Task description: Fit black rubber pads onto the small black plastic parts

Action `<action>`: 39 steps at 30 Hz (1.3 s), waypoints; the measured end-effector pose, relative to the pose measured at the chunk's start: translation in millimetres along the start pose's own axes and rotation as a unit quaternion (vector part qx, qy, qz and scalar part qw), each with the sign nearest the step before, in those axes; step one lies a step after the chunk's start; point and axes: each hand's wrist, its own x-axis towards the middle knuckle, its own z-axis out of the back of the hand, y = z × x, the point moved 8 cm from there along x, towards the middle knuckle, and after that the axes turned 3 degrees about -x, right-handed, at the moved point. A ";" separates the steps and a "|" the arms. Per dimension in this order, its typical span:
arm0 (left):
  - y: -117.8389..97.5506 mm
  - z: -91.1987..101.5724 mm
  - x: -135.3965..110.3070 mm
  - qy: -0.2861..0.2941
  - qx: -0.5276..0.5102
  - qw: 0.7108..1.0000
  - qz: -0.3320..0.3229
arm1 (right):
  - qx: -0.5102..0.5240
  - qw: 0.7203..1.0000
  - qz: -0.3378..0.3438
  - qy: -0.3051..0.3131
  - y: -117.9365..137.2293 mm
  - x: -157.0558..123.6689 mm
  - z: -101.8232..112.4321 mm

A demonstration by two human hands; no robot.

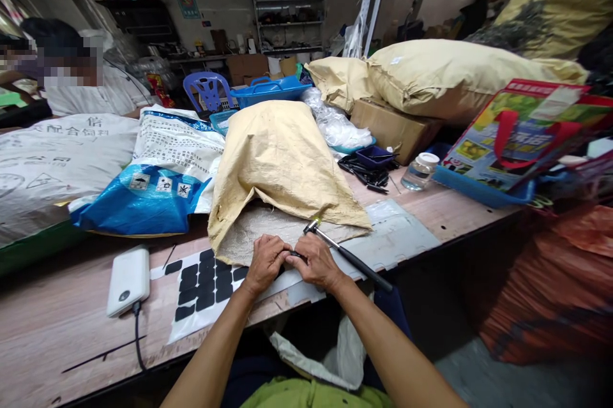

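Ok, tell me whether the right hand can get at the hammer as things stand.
Probably yes: the hammer lies close beside the right hand, its handle uncovered. That hand holds a small dark piece, though, so it would likely have to let go first.

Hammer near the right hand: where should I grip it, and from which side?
Take its black grip, probably from the near right: it slants that way, past the right hand, while the metal head points toward the tan sack.

A workshop, by its long worktable (57,325), hammer (364,267), bulging sacks (287,152) and loaded shelves (288,23).
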 end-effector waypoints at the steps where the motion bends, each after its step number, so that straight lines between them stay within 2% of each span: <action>1: -0.2 -0.5 0.1 0.002 0.000 1.000 -0.002 | 0.004 1.000 0.001 -0.001 -0.2 0.1 0.1; 12: 0.1 8.0 -0.1 -0.028 -0.013 0.999 0.019 | 0.048 0.998 -0.048 -0.012 -8.6 0.8 1.7; 19: -0.2 9.1 -0.8 -0.037 -0.005 0.999 0.019 | -0.008 0.999 -0.035 -0.007 -1.9 0.1 1.5; 33: 2.0 5.4 -0.4 -0.032 -0.003 0.999 0.017 | 0.010 1.000 -0.026 0.003 -5.6 1.4 -2.1; 39: 1.5 1.4 -0.3 -0.020 0.006 1.000 0.007 | 0.050 0.999 -0.005 0.017 -8.3 2.4 -2.2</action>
